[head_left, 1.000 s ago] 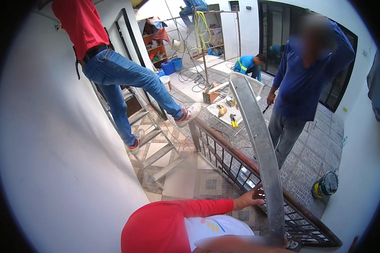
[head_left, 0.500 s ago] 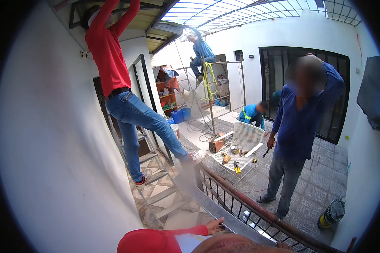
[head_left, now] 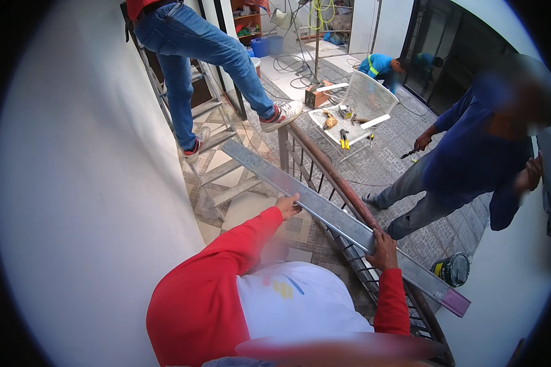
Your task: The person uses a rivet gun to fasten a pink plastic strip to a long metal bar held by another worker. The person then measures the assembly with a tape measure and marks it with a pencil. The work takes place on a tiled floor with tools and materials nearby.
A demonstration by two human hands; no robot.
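Observation:
A long grey metal channel [head_left: 324, 205] runs slantwise in front of me, from the stepladder side down to the right, across the railing. Its lower right end is pinkish-purple. My left hand [head_left: 288, 207] is closed on its near edge at about the middle, thumb on top. Further down, my right hand [head_left: 384, 249] grips the channel from above, close to the handrail. Both of my sleeves are red. Just past the channel's far end, a person in jeans [head_left: 187, 40] has one shoe on the stepladder [head_left: 226, 166] and the other on the railing post.
A brown handrail [head_left: 343, 183] with dark bars crosses beneath the channel. Beyond it a person in dark blue [head_left: 471, 147] holds a dark tool. Tools lie on a white mesh chair [head_left: 367, 95]; another person [head_left: 379, 66] crouches behind. A dark bucket [head_left: 453, 268] stands right; a white wall [head_left: 92, 183] rises left.
My view has tipped downward. The channel and both hands show higher up and more fully. The person in dark blue has taken a hand down from the head and turned toward the right wall.

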